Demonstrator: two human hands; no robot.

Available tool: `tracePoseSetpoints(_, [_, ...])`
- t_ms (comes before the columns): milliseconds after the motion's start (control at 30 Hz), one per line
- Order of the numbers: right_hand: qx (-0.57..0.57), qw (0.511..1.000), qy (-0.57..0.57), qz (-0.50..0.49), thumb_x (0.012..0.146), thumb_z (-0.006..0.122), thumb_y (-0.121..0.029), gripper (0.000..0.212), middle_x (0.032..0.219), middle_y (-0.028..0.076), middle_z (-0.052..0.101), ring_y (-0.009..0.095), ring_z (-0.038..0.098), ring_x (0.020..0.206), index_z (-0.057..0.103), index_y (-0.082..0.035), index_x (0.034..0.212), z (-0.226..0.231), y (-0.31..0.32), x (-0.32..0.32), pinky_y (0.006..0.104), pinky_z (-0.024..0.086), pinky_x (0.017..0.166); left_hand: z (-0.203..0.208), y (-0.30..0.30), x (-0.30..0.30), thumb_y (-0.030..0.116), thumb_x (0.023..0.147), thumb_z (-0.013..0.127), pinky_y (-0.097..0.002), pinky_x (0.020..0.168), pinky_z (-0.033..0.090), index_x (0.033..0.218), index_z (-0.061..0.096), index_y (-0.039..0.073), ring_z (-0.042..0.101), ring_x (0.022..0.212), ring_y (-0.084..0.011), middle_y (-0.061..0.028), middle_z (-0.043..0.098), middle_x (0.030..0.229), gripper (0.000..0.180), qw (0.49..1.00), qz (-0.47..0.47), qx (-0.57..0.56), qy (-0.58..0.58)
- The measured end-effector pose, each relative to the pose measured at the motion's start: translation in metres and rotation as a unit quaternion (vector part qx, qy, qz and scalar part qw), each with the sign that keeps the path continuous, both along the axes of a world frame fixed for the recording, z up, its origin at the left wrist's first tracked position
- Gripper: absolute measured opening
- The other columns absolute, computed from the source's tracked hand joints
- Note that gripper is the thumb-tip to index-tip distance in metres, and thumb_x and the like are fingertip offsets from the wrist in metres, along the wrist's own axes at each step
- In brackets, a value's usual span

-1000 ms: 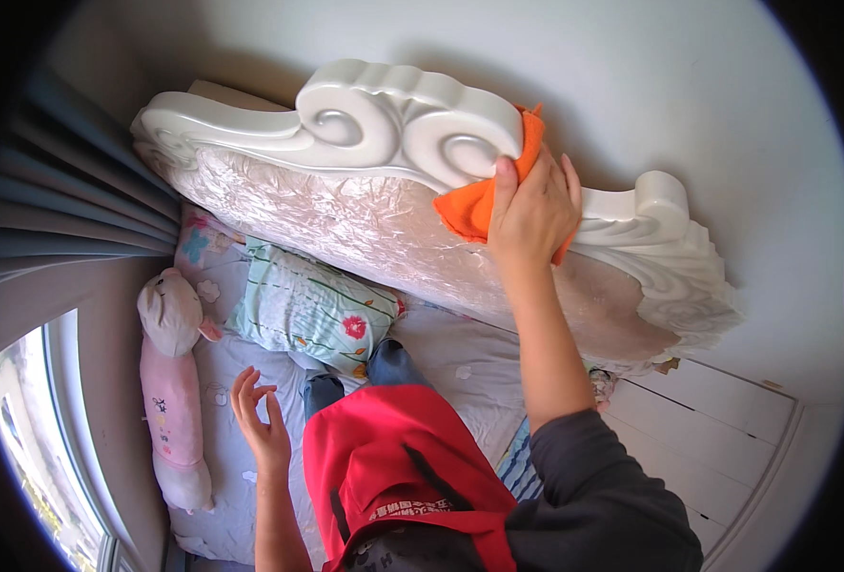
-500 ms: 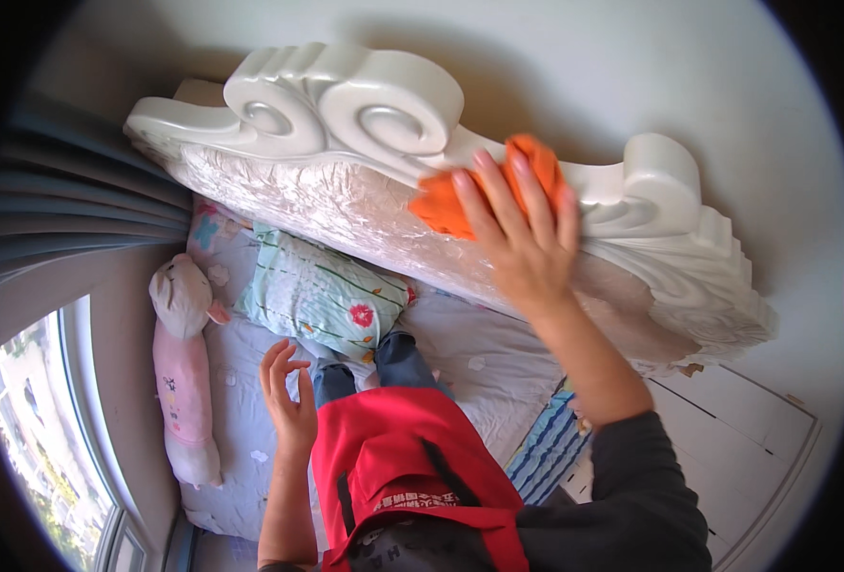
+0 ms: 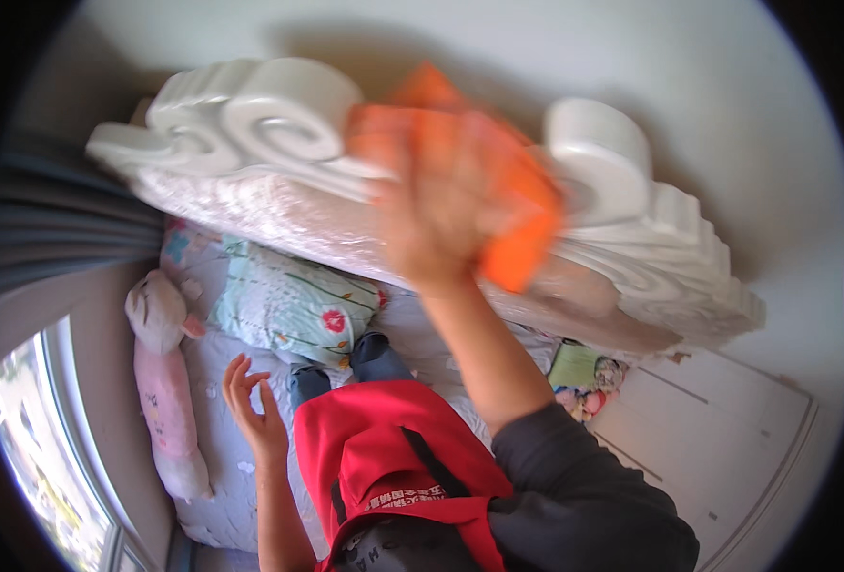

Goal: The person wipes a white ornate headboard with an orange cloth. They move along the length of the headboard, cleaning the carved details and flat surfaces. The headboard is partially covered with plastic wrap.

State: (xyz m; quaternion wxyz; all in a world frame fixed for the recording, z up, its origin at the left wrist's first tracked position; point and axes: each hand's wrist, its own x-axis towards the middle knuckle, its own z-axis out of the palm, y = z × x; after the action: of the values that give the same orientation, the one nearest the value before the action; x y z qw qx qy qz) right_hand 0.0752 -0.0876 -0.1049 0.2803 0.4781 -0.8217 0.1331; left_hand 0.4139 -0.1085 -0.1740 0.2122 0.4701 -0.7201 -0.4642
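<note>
My right hand [image 3: 433,229] is raised at the top of a cream carved headboard [image 3: 293,110], holding an orange cloth [image 3: 525,234] at its dip between the scrolls. Both the hand and the cloth are smeared by motion; one cloth corner hangs down beside the wrist. Below the carving, the headboard's padded panel [image 3: 260,205] looks shiny and crinkled. My left hand [image 3: 255,405] hovers over the bed with loosely bent fingers apart and nothing in it.
I stand on a bed with a grey sheet [image 3: 226,458]. A green floral pillow [image 3: 293,296] lies by my feet, and a long pink plush toy [image 3: 164,400] along the left. Grey curtains [image 3: 69,219] and a window [image 3: 45,429] are left; a white cabinet [image 3: 708,419] is right.
My right hand has swept left along the headboard top with the orange cloth, which now spreads wider. The view has shifted slightly; my left hand stays loosely open.
</note>
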Motion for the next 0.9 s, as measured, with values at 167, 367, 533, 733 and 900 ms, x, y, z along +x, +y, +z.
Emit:
tracePoseSetpoints(167, [0.037,0.978,0.200,0.045,0.100,0.058,-0.027,0.051,0.160,0.007,0.046,0.030,0.040,0.149,0.054,-0.019,0.150,0.040,0.036,-0.026,0.0498,0.024,0.124,0.004,0.016,-0.028,-0.002,0.100,0.056,-0.0339,0.090,0.052,0.135,0.055,0.000,0.068,0.093,-0.0186,-0.0160,0.051,0.145,0.035,0.999,-0.026,0.013,0.027])
tracePoseSetpoints(367, [0.000,0.964,0.243,-0.109,0.109,0.042,-0.035,0.056,0.163,0.030,0.027,0.050,0.024,0.151,0.037,-0.004,0.156,0.096,0.245,-0.102,0.0606,0.019,0.122,0.004,0.022,-0.021,-0.002,0.102,0.053,-0.0332,0.089,0.054,0.138,0.053,-0.001,0.067,0.096,-0.0196,-0.0148,0.050,0.146,0.037,0.999,-0.031,0.005,0.015])
tracePoseSetpoints(533, [-0.280,0.928,0.052,-0.239,0.113,0.031,-0.037,0.063,0.166,0.031,0.020,0.044,0.028,0.152,0.026,0.007,0.158,0.082,0.217,-0.086,0.0494,0.024,0.123,0.004,0.018,-0.028,-0.004,0.099,0.054,-0.0326,0.088,0.054,0.137,0.054,-0.001,0.067,0.093,-0.0187,-0.0153,0.051,0.145,0.038,0.999,-0.018,0.007,0.028])
tracePoseSetpoints(733, [-0.142,0.968,0.169,-0.119,0.109,0.044,-0.036,0.053,0.162,0.029,0.027,0.049,0.012,0.155,0.038,-0.007,0.153,0.057,0.112,-0.049,0.0657,0.003,0.123,0.020,0.028,-0.070,-0.005,0.097,0.056,-0.0350,0.094,0.051,0.135,0.055,0.000,0.067,0.093,-0.0179,-0.0162,0.050,0.144,0.038,0.997,-0.053,0.022,0.043])
tracePoseSetpoints(900, [-0.091,0.946,0.309,-0.035,0.101,0.061,-0.032,0.036,0.146,0.019,0.058,0.046,0.037,0.145,0.064,-0.024,0.136,0.078,0.092,-0.068,0.0666,0.010,0.122,0.022,0.036,-0.097,-0.004,0.099,0.054,-0.0328,0.090,0.052,0.135,0.055,-0.001,0.066,0.094,-0.0181,-0.0159,0.050,0.144,0.036,0.989,-0.135,0.028,0.046])
